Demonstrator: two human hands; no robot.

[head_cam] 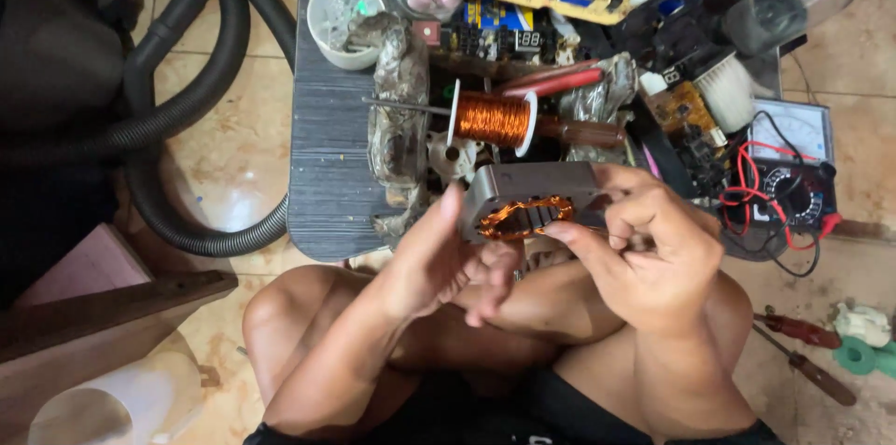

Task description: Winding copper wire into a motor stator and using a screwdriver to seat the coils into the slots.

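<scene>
Grey metal motor stator block with copper coil windings [528,207] sits up between both my hands, above my knees, just near of the dark slatted desk [329,174]. Long axis runs left-right. My right hand [644,249] is closed on its right end, fingers [571,232] pinching at the coil. My left hand [437,254] is loosely open, fingers touching the left end. Spool of copper wire [492,118] lies far of it on the desk.
</scene>
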